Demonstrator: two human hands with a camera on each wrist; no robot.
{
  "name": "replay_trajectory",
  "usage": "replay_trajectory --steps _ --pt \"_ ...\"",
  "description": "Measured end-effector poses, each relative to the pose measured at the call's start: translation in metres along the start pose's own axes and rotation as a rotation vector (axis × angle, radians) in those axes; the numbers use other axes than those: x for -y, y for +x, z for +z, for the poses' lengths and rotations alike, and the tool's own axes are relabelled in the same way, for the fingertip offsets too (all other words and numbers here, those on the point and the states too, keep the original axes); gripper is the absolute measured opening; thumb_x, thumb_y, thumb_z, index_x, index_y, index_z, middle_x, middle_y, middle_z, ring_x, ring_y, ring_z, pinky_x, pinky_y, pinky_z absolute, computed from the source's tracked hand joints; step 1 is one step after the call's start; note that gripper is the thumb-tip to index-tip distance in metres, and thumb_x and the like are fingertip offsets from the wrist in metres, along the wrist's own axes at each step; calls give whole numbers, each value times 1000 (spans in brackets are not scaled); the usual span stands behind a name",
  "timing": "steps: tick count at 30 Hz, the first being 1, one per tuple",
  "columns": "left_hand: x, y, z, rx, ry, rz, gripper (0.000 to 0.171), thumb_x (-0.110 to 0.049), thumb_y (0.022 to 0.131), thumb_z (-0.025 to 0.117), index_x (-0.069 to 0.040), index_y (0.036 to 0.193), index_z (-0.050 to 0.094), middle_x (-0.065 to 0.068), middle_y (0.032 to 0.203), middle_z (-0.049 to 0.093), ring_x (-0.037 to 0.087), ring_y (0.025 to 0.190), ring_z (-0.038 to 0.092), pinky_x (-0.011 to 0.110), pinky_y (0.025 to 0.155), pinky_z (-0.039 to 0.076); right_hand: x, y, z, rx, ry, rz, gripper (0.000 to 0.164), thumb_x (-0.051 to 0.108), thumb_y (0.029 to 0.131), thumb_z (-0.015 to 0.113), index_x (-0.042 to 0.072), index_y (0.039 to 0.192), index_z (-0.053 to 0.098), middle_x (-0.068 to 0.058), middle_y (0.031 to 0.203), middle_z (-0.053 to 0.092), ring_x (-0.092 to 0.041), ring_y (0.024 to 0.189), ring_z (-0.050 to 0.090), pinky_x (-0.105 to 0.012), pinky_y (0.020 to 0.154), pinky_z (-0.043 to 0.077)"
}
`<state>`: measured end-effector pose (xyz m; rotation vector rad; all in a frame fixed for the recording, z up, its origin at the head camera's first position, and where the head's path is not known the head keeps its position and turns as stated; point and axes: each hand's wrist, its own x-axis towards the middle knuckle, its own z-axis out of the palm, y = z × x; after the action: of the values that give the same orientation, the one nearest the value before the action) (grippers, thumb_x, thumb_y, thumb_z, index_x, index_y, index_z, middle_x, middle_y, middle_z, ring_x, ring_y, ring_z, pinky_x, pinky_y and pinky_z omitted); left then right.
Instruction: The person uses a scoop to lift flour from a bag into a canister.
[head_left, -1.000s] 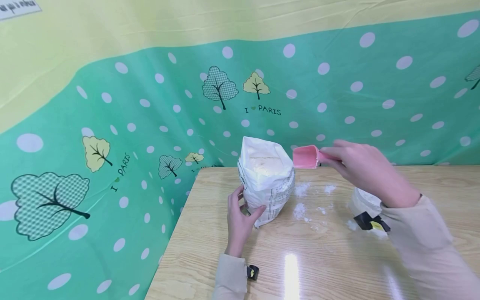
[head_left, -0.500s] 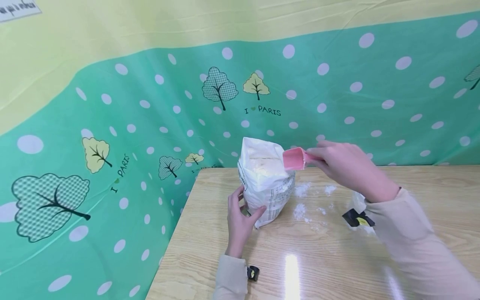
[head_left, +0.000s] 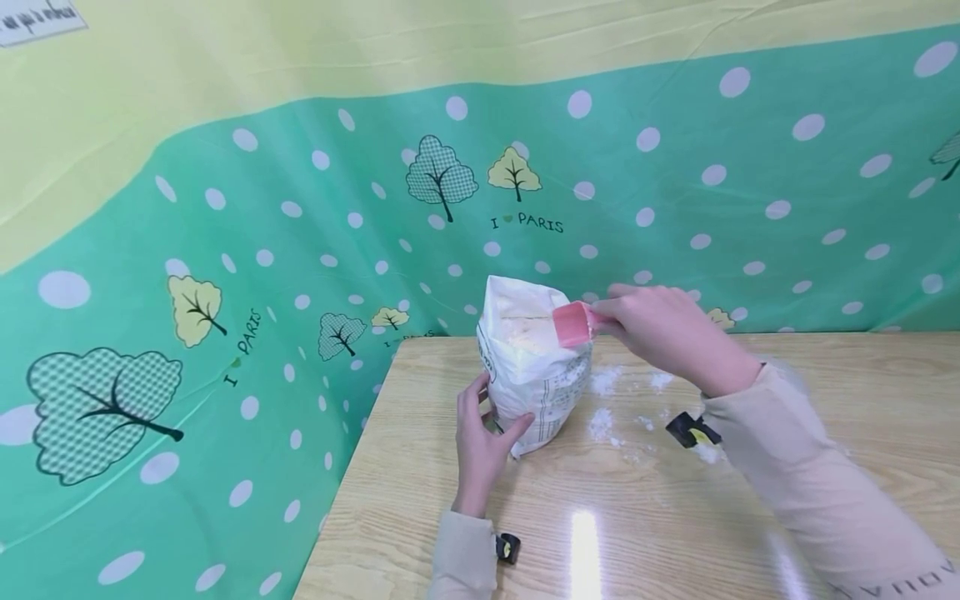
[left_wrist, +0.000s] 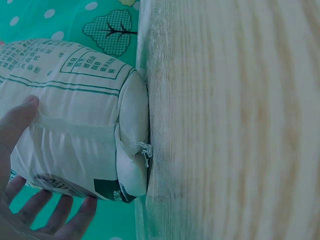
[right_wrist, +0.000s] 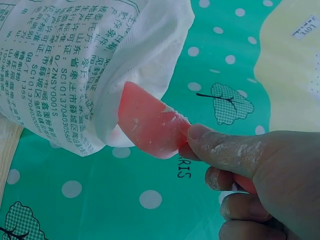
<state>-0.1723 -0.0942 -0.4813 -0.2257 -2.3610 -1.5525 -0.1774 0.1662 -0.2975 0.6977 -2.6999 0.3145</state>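
A white woven flour bag with green print stands open-topped on the table, pale powder showing inside its mouth. My left hand holds its lower near side, thumb on one face and fingers round the other, as the left wrist view also shows. In my right hand is a pink scoop, gripped by its handle with the thumb along it. The scoop's bowl overlaps the right rim of the bag's mouth; a little white powder clings to its edge and to the thumb. The bowl's inside is turned from the right wrist camera.
White powder lies in patches on the wooden table right of the bag. A pale, see-through container is mostly hidden behind the right forearm. A green dotted cloth hangs along the left and back.
My right hand has moved left and slightly down with the scoop, from beside the bag to over its right rim. The left hand and the bag have stayed in place.
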Motion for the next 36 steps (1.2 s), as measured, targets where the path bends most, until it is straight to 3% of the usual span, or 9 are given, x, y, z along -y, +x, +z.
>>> replay_trajectory --steps 6,11,16,21,29,36 --pt "0 0 0 5 -4 -5 86 -31 75 88 -18 146 41 5 135 47 27 126 51 37 98 55 3 5 4 -1 -57 -15 10 15 90 73 11 98 76 -3 72 58 -19 54 48 -32 44 44" --pt "0 1 0 3 -3 3 86 -30 74 88 -18 145 41 6 134 47 28 125 52 36 97 56 4 8 7 -15 -124 -38 1 10 89 73 10 89 73 -5 72 58 -21 54 49 -34 43 47" --pt "1 1 0 -3 -1 3 86 -30 74 88 -19 145 42 4 134 47 27 125 52 36 97 56 8 11 11 -25 -178 -73 11 1 87 72 11 84 73 -4 73 60 -19 55 51 -33 45 49" --pt "1 1 1 -5 1 1 86 -31 74 88 -19 145 42 4 134 47 25 125 52 36 97 56 14 15 15 -53 -259 -128 25 -16 77 70 8 79 73 -4 71 60 -19 56 52 -29 45 48" --pt "1 1 0 4 12 1 86 -34 75 87 -19 146 40 4 136 46 25 126 51 40 98 56 21 17 22 -88 -335 -162 22 -17 75 70 5 75 68 -6 71 59 -19 54 50 -27 39 42" --pt "1 1 1 -6 18 14 85 -32 76 87 -19 145 41 5 135 47 26 124 52 41 97 57 27 19 28 -116 -326 -159 20 -13 75 74 7 77 71 -6 69 60 -20 56 55 -30 42 48"
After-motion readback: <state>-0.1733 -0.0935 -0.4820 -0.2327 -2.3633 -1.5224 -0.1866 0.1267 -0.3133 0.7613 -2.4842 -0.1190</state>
